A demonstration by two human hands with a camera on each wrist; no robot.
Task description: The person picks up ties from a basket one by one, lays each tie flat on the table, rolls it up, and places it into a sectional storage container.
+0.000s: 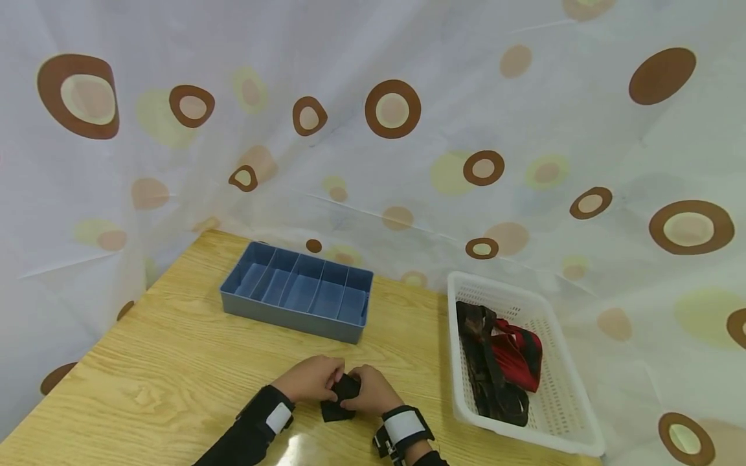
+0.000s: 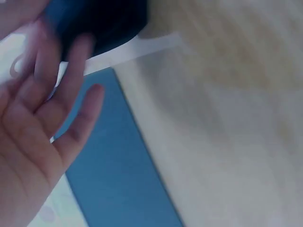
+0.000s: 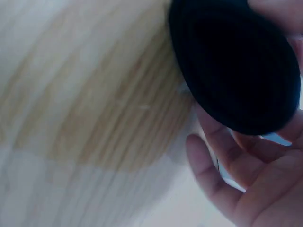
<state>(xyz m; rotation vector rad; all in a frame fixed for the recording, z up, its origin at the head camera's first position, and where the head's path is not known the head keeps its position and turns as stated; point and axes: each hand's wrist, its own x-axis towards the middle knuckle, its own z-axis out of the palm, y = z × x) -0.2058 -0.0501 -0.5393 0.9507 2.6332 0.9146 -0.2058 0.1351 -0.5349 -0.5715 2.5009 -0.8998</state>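
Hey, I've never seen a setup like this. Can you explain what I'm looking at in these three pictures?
There's no robot here: just a person's left hand and right hand. The wide picture comes from a camera worn on the head, looking forward and down. The other two come from cameras on the wrists, one per hand, so they show close, slightly blurry views.

Between them, the hands hold a black item; I can't tell exactly what it is. On the wooden table, beyond the hands, sits a blue tray with five compartments. To the right is a white basket holding something red and some dark items.
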